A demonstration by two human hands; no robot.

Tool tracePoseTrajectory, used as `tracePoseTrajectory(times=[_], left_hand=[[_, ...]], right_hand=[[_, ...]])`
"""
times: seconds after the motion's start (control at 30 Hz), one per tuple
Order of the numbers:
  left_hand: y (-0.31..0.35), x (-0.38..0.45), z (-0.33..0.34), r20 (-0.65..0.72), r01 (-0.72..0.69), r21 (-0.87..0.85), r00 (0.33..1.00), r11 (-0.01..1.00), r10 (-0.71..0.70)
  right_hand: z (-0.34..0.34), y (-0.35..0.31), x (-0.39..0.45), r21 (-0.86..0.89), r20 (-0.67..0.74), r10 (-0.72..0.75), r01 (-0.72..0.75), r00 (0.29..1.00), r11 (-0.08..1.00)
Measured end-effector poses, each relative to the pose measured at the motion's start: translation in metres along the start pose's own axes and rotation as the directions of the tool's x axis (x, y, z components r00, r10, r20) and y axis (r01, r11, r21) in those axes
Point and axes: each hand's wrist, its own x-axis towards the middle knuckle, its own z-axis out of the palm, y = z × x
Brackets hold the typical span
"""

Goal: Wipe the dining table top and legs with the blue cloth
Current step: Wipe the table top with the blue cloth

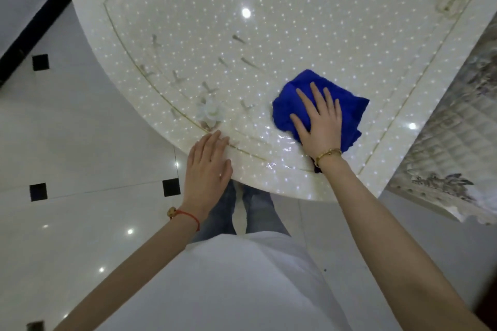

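1. Head camera, looking straight down: a person in a white top stands at the rounded edge of a glossy, cream dining table (188, 21) printed with small fish and flowers and speckled with reflected lights.
2. The blue cloth (347, 105) lies bunched on the table top, near the edge closest to the person and toward the right side of the view.
3. The right hand (318, 118) lies flat on top of the cloth, fingers straight and slightly spread, pressing down rather than gripping; a gold bracelet (328, 154) circles that wrist.
4. The left hand (208, 166) rests open on the table rim, fingers straight, holding nothing; a red string bracelet (185, 216) is on its wrist. It is well apart from the cloth.
5. The key relation: the cloth sits directly beneath the right palm, with most of the table top stretching away ahead of the fingertips and to the left. The right hand alone is placed to push it; the left appears only to steady the body.
6. The table legs are hidden beneath the top. White floor tiles (80, 142) with black insets show below.
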Motion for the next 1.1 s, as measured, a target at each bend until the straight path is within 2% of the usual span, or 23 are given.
tracePoseTrajectory(times=[0.07,0.2,0.27,0.33,0.43,0.5,0.57,0.63,0.7,0.77,0.83,0.9,0.97,1.03,1.1], left_hand=[[0.0,0.0,0.001,0.001,0.007,-0.009,1.0,1.0,-0.007],[0.0,0.0,0.003,0.012,0.023,-0.012,1.0,1.0,-0.023],[-0.001,-0.001,0.003,0.013,0.021,-0.014,1.0,1.0,-0.021],[-0.002,-0.001,0.003,0.007,0.013,-0.022,1.0,1.0,-0.013],[-0.002,-0.001,0.004,-0.004,0.001,-0.035,1.0,0.999,-0.001],[-0.001,-0.002,0.005,-0.005,-0.002,-0.037,1.0,0.999,0.002],[-0.002,-0.002,0.005,0.005,0.002,-0.038,1.0,0.999,-0.002],[-0.002,-0.002,0.005,0.021,0.005,-0.03,1.0,1.0,-0.004],[-0.002,-0.002,0.006,0.03,0.001,-0.014,1.0,1.0,0.0],[-0.004,-0.002,0.006,0.026,0.001,-0.024,1.0,1.0,0.0],[-0.005,-0.002,0.007,0.014,-0.007,-0.044,1.0,0.999,0.007],[-0.006,-0.002,0.007,-0.002,-0.014,-0.055,1.0,0.998,0.014],[-0.006,-0.003,0.008,0.0,-0.018,-0.064,1.0,0.998,0.018],[-0.007,-0.003,0.008,0.008,-0.023,-0.071,1.0,0.997,0.023],[-0.008,-0.003,0.008,0.019,-0.028,-0.073,0.999,0.997,0.03]], right_hand=[[0.008,-0.026,0.003,-0.02,-0.007,-0.012,0.012,1.0,1.0],[0.021,-0.032,-0.067,-0.039,0.106,-0.296,0.301,0.949,0.953],[0.016,-0.008,-0.09,-0.037,0.15,-0.358,0.367,0.922,0.929],[0.005,0.015,-0.076,-0.041,0.135,-0.306,0.314,0.942,0.949],[-0.003,0.013,-0.014,-0.028,0.016,-0.054,0.054,0.998,0.998],[0.001,-0.012,0.018,-0.001,-0.043,0.066,-0.066,0.997,0.998],[0.011,-0.039,0.014,-0.002,-0.041,0.037,-0.037,0.998,0.999],[0.021,-0.051,-0.022,-0.044,0.016,-0.125,0.126,0.992,0.991],[0.022,-0.041,-0.063,-0.06,0.11,-0.319,0.327,0.941,0.943],[0.014,-0.015,-0.077,-0.05,0.154,-0.409,0.421,0.899,0.906],[0.005,0.008,-0.058,-0.037,0.122,-0.313,0.32,0.942,0.947],[0.0,0.009,-0.022,-0.021,0.028,-0.086,0.087,0.996,0.996],[0.002,-0.012,0.013,-0.006,-0.051,0.069,-0.07,0.996,0.998],[0.011,-0.042,0.025,-0.022,-0.048,0.026,-0.027,0.998,0.999],[0.021,-0.062,0.005,-0.072,0.01,-0.146,0.146,0.989,0.987]])
